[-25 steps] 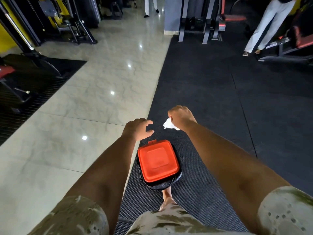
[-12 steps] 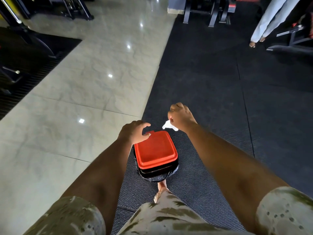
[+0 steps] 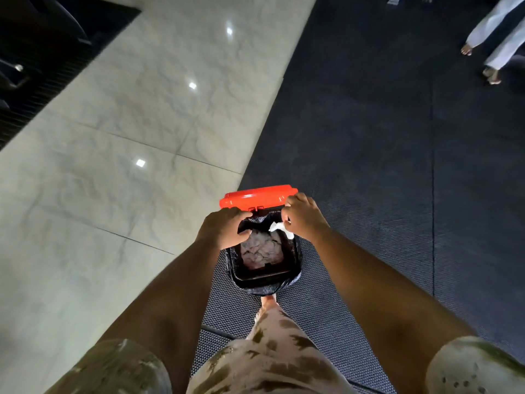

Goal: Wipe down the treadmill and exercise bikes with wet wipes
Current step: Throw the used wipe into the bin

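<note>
Because no treadmill or exercise bike is under the hands at this moment, I judge that one round of wiping is finished and the step now is only disposal; whether more machines are left to clean, the view does not tell. The room is a dim gym. A pale marble tile floor (image 3: 113, 194) with ceiling lights reflected in it fills the left side. A dark rubber mat (image 3: 369, 137) fills the right, where another person's legs in white trousers (image 3: 494, 32) stand far off. On the mat, close to its border with the tiles, stands a small bin (image 3: 262, 281) with a black liner (image 3: 297, 275). Its red lid (image 3: 255, 199) is raised upright at the far side, and crumpled waste (image 3: 260, 250) lies at its bottom. A bare foot (image 3: 267, 301) touches the bin's near base, perhaps on a pedal. The left hand (image 3: 224, 227) curls its fingers on the liner's edge at the rim. The right hand (image 3: 305, 218) pinches the white wet wipe (image 3: 279, 228) just above the opening, not yet released.
</note>
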Tool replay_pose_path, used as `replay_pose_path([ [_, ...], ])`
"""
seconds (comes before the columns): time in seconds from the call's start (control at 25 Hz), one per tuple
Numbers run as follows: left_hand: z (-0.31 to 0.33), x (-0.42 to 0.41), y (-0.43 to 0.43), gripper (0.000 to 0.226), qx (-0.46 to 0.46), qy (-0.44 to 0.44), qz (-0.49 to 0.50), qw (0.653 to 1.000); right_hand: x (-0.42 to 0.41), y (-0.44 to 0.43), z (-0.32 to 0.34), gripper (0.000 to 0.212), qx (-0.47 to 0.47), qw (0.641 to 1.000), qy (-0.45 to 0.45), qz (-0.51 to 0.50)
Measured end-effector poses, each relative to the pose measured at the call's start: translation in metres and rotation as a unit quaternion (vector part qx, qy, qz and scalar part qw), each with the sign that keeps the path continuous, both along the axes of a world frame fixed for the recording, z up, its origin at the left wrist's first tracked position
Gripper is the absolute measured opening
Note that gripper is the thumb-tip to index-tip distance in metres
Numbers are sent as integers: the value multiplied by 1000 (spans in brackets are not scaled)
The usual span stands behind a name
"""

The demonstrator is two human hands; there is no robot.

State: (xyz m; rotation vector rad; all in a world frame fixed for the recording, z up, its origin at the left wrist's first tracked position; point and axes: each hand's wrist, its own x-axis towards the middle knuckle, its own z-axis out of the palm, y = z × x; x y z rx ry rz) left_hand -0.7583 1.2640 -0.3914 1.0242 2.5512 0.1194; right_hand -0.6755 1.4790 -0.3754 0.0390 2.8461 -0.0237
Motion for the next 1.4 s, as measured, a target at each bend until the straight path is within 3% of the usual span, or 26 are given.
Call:
replay_pose_path([
  [0.28, -18, -21, 10, 55, -14, -20, 9, 1000, -21, 8, -26, 23, -17, 998, -57, -6],
  [0.48, 1, -30, 6, 55, 1, -19, 26, 999, -29, 14, -8, 28, -6, 999, -52, -12],
  [0.84, 106, -26, -48, 56, 57, 47, 89, 993, -55, -30, 116, 36, 11, 998, 49, 35],
  [1.16, 191, -28, -157, 45, 65, 5, 166, 984, -72, -121, 209, 35, -41, 994, 27, 93],
  [1.4, 245, -34, -230, 52, 41, 95, 236, 966, -125, -192, 257, 38, -44, 975, 56, 210],
])
